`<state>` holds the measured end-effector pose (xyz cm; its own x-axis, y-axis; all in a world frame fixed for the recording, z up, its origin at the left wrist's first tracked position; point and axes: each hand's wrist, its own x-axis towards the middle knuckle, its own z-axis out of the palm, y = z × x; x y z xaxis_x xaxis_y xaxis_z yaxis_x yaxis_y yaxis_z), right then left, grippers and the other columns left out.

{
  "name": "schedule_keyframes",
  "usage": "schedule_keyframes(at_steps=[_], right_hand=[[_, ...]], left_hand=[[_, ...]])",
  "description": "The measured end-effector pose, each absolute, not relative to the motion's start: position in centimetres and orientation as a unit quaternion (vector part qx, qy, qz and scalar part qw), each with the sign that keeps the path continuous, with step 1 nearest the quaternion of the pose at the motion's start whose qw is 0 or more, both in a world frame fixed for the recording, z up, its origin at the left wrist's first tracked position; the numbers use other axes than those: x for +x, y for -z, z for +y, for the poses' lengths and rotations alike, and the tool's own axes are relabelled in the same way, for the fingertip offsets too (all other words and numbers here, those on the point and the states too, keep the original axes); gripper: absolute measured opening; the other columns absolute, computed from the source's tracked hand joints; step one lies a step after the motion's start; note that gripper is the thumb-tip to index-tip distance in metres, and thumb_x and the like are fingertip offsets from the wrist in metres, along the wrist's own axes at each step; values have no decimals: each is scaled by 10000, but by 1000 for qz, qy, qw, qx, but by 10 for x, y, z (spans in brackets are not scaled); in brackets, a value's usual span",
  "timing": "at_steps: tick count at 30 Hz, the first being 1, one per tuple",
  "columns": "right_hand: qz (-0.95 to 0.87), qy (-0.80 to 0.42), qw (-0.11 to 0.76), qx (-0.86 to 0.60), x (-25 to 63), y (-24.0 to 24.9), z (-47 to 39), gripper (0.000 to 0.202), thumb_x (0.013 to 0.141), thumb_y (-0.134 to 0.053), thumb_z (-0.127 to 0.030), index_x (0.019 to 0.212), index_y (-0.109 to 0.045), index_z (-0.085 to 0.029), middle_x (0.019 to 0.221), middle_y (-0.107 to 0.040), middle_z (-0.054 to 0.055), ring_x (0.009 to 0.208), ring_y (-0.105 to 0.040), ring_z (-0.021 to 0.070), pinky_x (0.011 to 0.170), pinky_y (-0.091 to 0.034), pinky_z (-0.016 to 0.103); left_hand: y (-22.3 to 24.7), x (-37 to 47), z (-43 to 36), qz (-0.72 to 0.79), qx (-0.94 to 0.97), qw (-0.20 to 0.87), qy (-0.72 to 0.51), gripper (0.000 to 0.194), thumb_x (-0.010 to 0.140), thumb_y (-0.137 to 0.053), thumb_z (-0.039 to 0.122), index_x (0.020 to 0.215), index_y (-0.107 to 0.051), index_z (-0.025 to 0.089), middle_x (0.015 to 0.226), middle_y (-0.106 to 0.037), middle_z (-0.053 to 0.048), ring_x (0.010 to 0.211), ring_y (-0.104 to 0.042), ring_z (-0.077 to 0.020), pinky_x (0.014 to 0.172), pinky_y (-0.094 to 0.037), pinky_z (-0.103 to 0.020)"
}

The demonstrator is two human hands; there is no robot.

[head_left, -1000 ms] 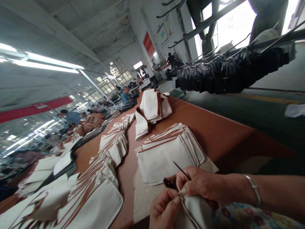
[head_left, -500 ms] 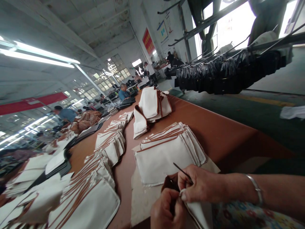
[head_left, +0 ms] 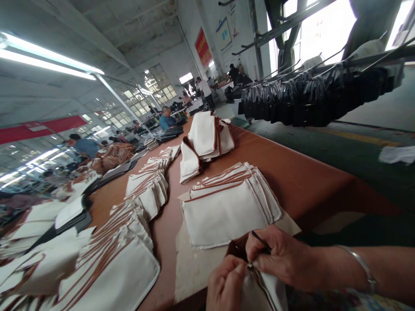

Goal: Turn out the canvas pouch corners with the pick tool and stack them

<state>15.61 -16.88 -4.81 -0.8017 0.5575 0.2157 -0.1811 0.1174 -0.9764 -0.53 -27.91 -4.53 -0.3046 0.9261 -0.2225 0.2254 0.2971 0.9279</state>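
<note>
My left hand (head_left: 227, 280) is closed, pinching the edge of a white pouch-like piece (head_left: 272, 290) with brown lining at the bottom of the view. Close beside it, my right hand (head_left: 280, 255) pinches the same edge, a silver bangle on its wrist. A thin dark tool (head_left: 259, 239) sticks out from the right hand's curled fingers; its kind is unclear. Between the hands the fingertips meet at a small pale spot on a dark seam, perhaps a zipper. Just beyond lies a stack of white pieces with brown edging (head_left: 223, 216), on a beige sheet (head_left: 188, 263).
A long row of overlapping white pieces (head_left: 129, 263) runs along the left of the brown table (head_left: 275, 160). Folded white pieces (head_left: 202, 136) stand farther back. Black items hang from a rack (head_left: 311, 99) at the right. Other people (head_left: 167, 119) work in the background.
Both hands have shifted slightly right with the pouch-like piece. The dark tool lies lower in the right hand, with less of it sticking out. The view has tilted slightly.
</note>
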Motion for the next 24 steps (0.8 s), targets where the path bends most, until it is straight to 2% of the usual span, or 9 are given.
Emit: schedule_keyframes(at_steps=[3, 6, 8, 13, 15, 18, 21, 24], right_hand=[[-731, -595, 319, -104, 158, 55, -169, 115, 809, -539, -118, 714, -512, -177, 715, -548, -5, 664, -500, 123, 630, -389, 233], [-784, -509, 352, -47, 160, 64, -166, 126, 862, -537, -140, 746, -521, -188, 746, -550, 16, 704, -514, 142, 655, -384, 253], [-811, -460, 362, -10, 162, 71, -162, 134, 872, -530, -149, 747, -536, -197, 752, -543, 25, 715, -506, 153, 652, -368, 266], [-846, -410, 338, 49, 170, 75, -155, 131, 892, -492, -164, 802, -584, -193, 776, -546, 43, 715, -493, 160, 660, -369, 280], [-822, -474, 312, 32, 174, 68, -154, 116, 920, -492, -206, 893, -600, -176, 821, -580, 56, 753, -523, 164, 695, -402, 278], [-738, -628, 237, -78, 178, 50, -150, 259, 987, -463, -379, 994, -583, -150, 829, -586, 37, 706, -506, 139, 635, -407, 238], [-733, -653, 164, -96, 177, 29, -142, 360, 991, -452, -448, 862, -574, -136, 736, -500, -8, 640, -423, 106, 574, -364, 207], [-797, -590, 126, -28, 173, 15, -137, 240, 914, -549, -292, 733, -549, -135, 702, -469, -22, 623, -416, 92, 572, -347, 202]], left_hand=[[55, -10, -275, 658, 367, 482, -446, 589, 767, -597, 723, 605, -596, 157, 594, -411, 22, 591, -359, -127, 570, -269, -251], [66, -11, -273, 631, 302, 559, -446, 588, 631, -748, 723, 658, -562, 166, 573, -391, 49, 548, -292, -96, 531, -204, -238], [68, -11, -273, 623, 321, 561, -441, 586, 629, -768, 708, 657, -551, 163, 591, -421, 39, 557, -297, -92, 532, -193, -238], [49, -7, -274, 628, 428, 507, -405, 558, 733, -697, 693, 701, -603, 145, 636, -481, 12, 605, -364, -114, 569, -247, -252], [37, -5, -276, 648, 474, 452, -389, 522, 799, -650, 662, 716, -631, 147, 641, -496, 8, 610, -388, -121, 573, -274, -254], [26, -3, -281, 668, 536, 358, -372, 419, 877, -615, 548, 705, -643, 167, 636, -526, 6, 605, -443, -129, 588, -322, -248], [23, -2, -285, 662, 580, 301, -367, 332, 900, -612, 457, 716, -640, 182, 632, -559, 9, 598, -469, -131, 586, -344, -237], [25, -2, -287, 654, 598, 283, -367, 283, 925, -584, 410, 760, -643, 187, 673, -606, -1, 625, -506, -135, 594, -359, -229]])
